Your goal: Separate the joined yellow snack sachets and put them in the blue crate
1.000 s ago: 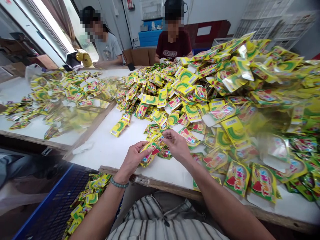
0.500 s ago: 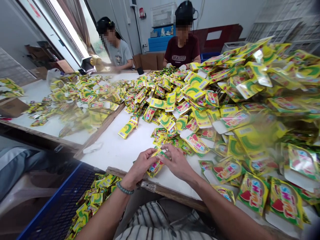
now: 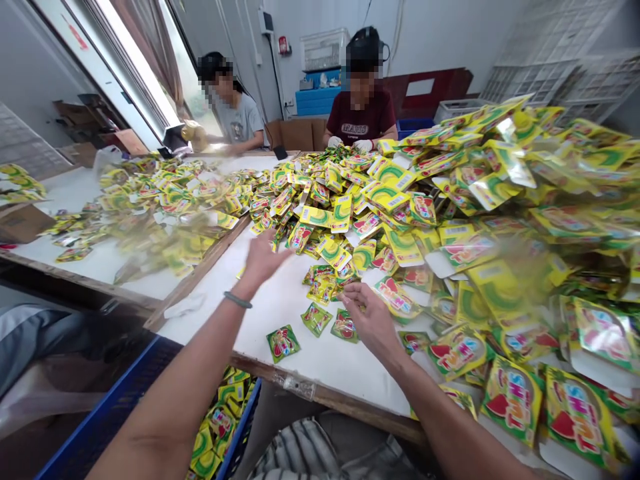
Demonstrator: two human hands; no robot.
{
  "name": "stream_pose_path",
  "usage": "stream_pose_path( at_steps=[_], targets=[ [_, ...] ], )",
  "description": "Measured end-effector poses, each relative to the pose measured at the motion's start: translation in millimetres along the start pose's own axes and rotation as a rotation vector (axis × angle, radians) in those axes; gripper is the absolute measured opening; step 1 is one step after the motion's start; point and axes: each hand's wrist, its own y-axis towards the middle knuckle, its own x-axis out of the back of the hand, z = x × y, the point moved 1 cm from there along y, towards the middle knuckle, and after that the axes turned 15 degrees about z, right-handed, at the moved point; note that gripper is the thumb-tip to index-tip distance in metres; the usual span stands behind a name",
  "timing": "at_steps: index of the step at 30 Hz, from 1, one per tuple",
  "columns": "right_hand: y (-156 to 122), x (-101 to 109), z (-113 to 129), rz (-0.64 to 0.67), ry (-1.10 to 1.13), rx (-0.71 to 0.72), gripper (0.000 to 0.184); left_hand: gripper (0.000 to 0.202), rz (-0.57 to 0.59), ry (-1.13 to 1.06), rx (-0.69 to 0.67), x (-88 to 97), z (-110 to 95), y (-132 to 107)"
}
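Note:
My left hand (image 3: 261, 256) reaches forward over the white table (image 3: 280, 303), fingers stretched out towards the edge of the heap of yellow and green packets (image 3: 380, 200); it holds nothing that I can see. My right hand (image 3: 371, 321) stays nearer me, its fingers curled and pinched beside a small cluster of sachets (image 3: 324, 285); what they hold is hidden. Three small green sachets with red print lie loose on the table between my arms: one near the front edge (image 3: 283, 342), two closer to my right hand (image 3: 316, 318) (image 3: 344, 325).
A tall mound of packets (image 3: 525, 200) fills the right side. A blue crate (image 3: 100, 427) holding yellow packets sits below the table edge at left. A second table (image 3: 100, 260) with scattered packets stands left. Two people (image 3: 361, 113) (image 3: 235, 110) sit at the far side.
Both hands were together on a packet near the table's front edge. They have parted: my left hand has shot forward, the small sachets now lie on the table, and my right hand has moved slightly up.

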Motion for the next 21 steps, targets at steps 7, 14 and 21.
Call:
stream_pose_path(
  at_steps=[7, 14, 21],
  targets=[
    [1.2, 6.7, -16.8, -0.022, -0.052, -0.018, 0.022, 0.049, 0.449, 0.347, -0.106, -97.4, -17.6, -15.2],
    [-0.1, 0.7, -7.9, -0.022, -0.099, 0.022, 0.018, 0.018, 0.196, 0.023, -0.036, -71.7, -4.4, -50.7],
    [9.6, -11.0, -16.4, 0.059, -0.088, -0.025, 0.025, 0.036, 0.184, -0.685, 0.159, -92.4, -9.1, -84.9]
  ],
)
